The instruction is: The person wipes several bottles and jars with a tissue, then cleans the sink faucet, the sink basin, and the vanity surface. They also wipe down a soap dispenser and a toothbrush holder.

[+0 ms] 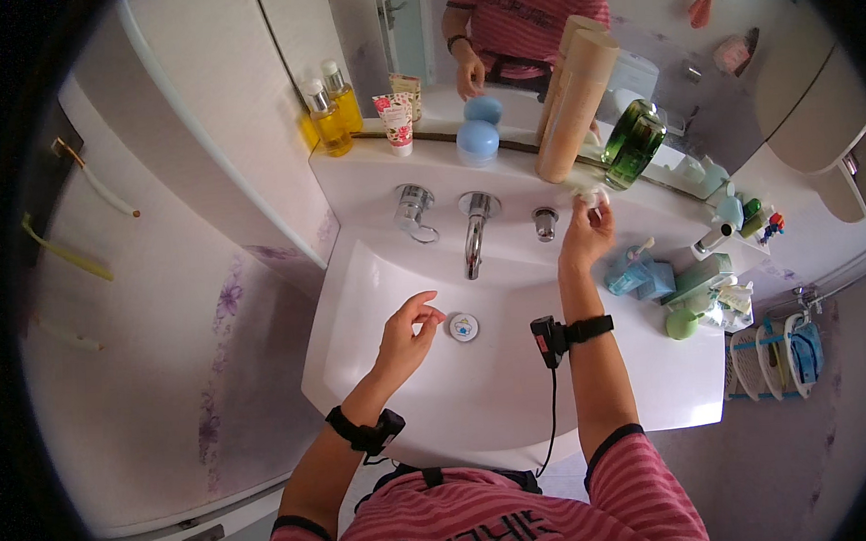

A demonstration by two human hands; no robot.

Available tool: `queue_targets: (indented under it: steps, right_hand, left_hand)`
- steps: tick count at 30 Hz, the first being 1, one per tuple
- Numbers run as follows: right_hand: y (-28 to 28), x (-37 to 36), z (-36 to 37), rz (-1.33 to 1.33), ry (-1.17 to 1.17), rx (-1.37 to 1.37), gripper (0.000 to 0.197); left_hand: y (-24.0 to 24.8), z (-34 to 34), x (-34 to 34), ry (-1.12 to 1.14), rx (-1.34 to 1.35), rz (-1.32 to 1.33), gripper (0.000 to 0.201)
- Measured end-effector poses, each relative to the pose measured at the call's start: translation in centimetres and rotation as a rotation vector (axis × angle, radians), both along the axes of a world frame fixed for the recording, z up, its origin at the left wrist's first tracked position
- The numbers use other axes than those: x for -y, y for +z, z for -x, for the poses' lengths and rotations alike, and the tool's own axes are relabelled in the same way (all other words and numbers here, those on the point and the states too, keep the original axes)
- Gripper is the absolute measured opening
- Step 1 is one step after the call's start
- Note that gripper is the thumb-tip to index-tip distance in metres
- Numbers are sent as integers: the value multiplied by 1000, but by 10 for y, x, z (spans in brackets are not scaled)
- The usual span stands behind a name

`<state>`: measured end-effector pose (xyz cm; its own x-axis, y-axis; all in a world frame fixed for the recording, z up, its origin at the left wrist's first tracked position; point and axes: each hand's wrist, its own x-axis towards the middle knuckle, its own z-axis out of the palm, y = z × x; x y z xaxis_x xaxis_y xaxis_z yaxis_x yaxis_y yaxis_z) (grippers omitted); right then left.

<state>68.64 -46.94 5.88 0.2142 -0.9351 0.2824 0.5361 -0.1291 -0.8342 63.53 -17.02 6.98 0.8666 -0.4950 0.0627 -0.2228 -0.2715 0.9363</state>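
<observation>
My right hand reaches to the back ledge of the sink. Its fingers are closed on a small, soft-looking white wad, partly blurred, whose kind I cannot make out. Close by stand a tall peach-coloured canister and a green bottle, which leans. My left hand hovers over the white basin, left of the drain plug. Its fingers are loosely bent and apart, with nothing in them.
Behind the basin are a chrome spout, a lever handle and a knob. A yellow bottle, a floral tube and a round blue jar line the ledge. Blue cups and a green box stand right, below a mirror.
</observation>
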Motion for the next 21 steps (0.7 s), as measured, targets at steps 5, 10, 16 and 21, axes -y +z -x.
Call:
queue_targets:
  steps: [5,10,16,21]
  right_hand:
    - [-16,-18,-16,155,61,-204,25]
    - [5,-78,-23,382,173,-487,15]
    - [-9,-68,-20,892,64,-522,20]
    - [-15,-73,-21,923,20,-578,21]
  left_hand:
    - [-2,-3,11,-19,-29,53,32]
    - [1,-6,-8,14,-28,44,32]
    - [4,-10,-34,59,8,40,31]
    - [-2,-8,-46,60,-22,72,32]
